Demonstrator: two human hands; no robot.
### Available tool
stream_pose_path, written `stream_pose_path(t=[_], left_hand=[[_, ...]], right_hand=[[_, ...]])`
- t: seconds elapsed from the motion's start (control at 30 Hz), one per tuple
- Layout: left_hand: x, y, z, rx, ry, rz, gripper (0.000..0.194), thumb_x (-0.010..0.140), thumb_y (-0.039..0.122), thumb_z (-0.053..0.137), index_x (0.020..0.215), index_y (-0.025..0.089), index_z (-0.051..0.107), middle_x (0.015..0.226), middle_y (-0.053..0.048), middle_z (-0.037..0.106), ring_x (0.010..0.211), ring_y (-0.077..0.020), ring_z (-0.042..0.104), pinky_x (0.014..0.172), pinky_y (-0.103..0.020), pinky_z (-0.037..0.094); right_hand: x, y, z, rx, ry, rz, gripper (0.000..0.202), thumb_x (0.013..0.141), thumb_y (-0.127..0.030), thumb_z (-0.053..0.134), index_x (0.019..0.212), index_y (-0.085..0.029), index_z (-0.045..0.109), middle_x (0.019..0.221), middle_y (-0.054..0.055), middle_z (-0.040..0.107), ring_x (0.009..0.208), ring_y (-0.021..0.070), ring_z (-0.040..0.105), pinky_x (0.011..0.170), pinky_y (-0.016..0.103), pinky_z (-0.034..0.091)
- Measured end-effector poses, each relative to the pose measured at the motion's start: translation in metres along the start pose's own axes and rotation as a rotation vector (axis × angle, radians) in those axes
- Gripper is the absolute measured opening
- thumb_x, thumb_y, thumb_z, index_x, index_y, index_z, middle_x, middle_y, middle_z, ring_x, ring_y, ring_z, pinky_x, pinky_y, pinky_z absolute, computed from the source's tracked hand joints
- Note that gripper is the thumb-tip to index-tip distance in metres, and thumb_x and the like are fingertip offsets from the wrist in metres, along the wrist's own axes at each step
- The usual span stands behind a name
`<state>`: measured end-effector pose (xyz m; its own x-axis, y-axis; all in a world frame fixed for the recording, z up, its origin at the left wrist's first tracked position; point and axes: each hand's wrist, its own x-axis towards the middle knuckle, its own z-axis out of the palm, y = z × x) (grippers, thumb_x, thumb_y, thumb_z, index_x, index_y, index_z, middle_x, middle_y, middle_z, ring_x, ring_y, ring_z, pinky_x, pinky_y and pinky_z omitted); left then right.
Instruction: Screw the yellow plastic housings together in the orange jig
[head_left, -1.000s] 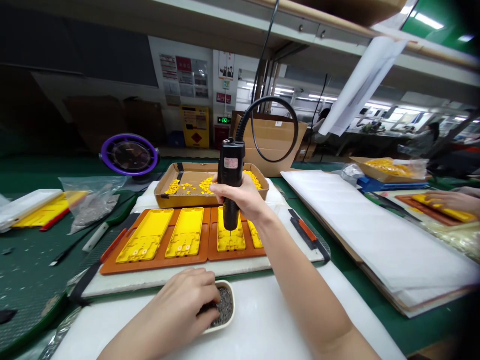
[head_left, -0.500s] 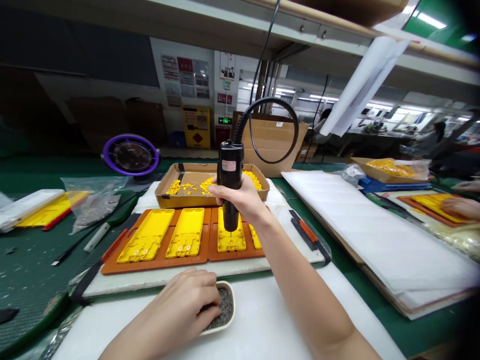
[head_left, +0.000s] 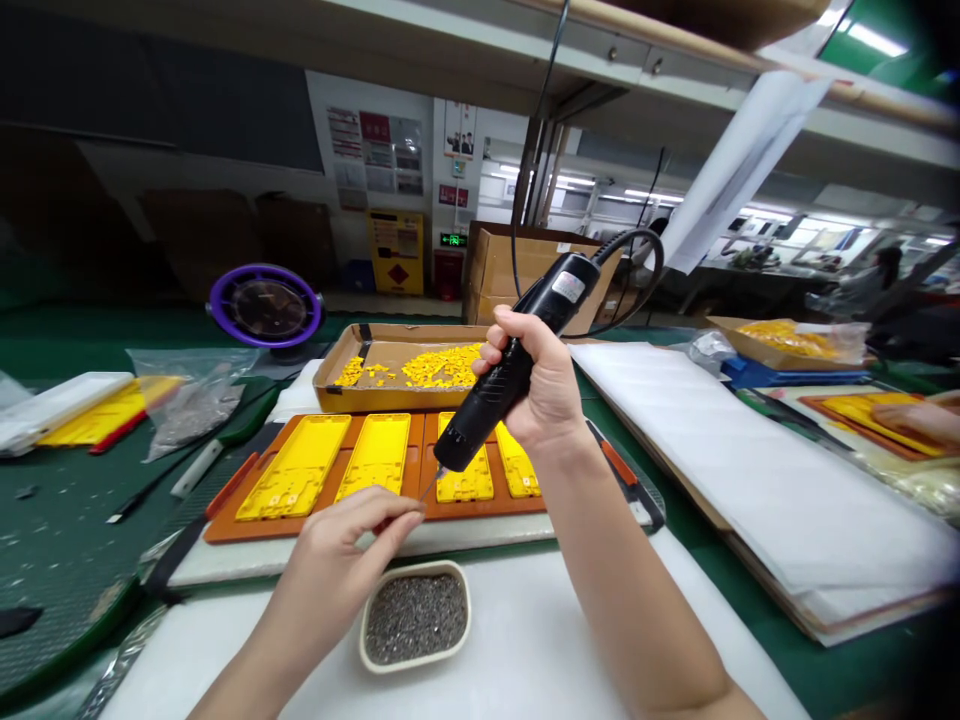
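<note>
My right hand (head_left: 541, 375) is wrapped round a black electric screwdriver (head_left: 517, 365), tilted so its thin bit points down and left. My left hand (head_left: 360, 540) pinches at the tip of that bit; whatever is between the fingers is too small to make out. Below it stands a cream dish (head_left: 466, 625) full of tiny dark screws (head_left: 416, 615). Behind the hands lies an orange-brown fixture (head_left: 225, 525) bearing several yellow plastic shells, one a long yellow shell (head_left: 296, 470) at the left. The screwdriver's front end partly covers another yellow shell (head_left: 465, 485).
A cardboard tray (head_left: 390, 400) of small yellow parts sits behind the fixture. At the left are a purple fan (head_left: 264, 308), a plastic bag (head_left: 195, 400) and a cable. White sheets (head_left: 750, 470) are stacked at the right, with another person's hand (head_left: 911, 415) beyond.
My left hand has come up out of the screw dish to the screwdriver's bit. My right hand has lifted the screwdriver off a yellow shell and tilted it toward my left hand.
</note>
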<state>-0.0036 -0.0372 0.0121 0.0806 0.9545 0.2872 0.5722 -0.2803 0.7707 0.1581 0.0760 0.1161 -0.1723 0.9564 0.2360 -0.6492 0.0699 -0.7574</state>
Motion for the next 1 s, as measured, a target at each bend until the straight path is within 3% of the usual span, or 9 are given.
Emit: stream_pose_path(t=[0.17, 0.77, 1.0], left_hand=[[-0.002, 0.001, 0.000, -0.034, 0.071, -0.029, 0.018, 0.083, 0.038, 0.058, 0.079, 0.022, 0.065, 0.083, 0.000, 0.066, 0.080, -0.0161, 0.060, 0.073, -0.025, 0.046], [-0.001, -0.001, 0.003, -0.113, -0.013, -0.124, 0.021, 0.083, 0.039, 0.058, 0.073, 0.020, 0.059, 0.072, 0.002, 0.060, 0.071, -0.0130, 0.056, 0.069, -0.023, 0.040], [0.001, -0.001, 0.002, -0.167, -0.094, -0.137, 0.017, 0.083, 0.038, 0.058, 0.080, 0.022, 0.065, 0.084, 0.001, 0.066, 0.081, -0.0150, 0.059, 0.075, -0.023, 0.042]], right_hand=[[-0.006, 0.000, 0.006, 0.057, -0.033, 0.022, 0.018, 0.064, -0.025, 0.067, 0.073, -0.017, 0.053, 0.060, -0.006, 0.043, 0.050, 0.0049, 0.042, 0.049, 0.018, 0.039], [-0.012, 0.004, 0.010, 0.063, -0.068, -0.001, 0.016, 0.067, -0.023, 0.068, 0.075, -0.017, 0.055, 0.057, -0.006, 0.045, 0.049, 0.0051, 0.042, 0.049, 0.018, 0.039], [-0.013, 0.004, 0.009, 0.042, -0.096, -0.006, 0.016, 0.068, -0.024, 0.068, 0.078, -0.017, 0.057, 0.057, -0.006, 0.046, 0.048, 0.0052, 0.043, 0.049, 0.018, 0.038]])
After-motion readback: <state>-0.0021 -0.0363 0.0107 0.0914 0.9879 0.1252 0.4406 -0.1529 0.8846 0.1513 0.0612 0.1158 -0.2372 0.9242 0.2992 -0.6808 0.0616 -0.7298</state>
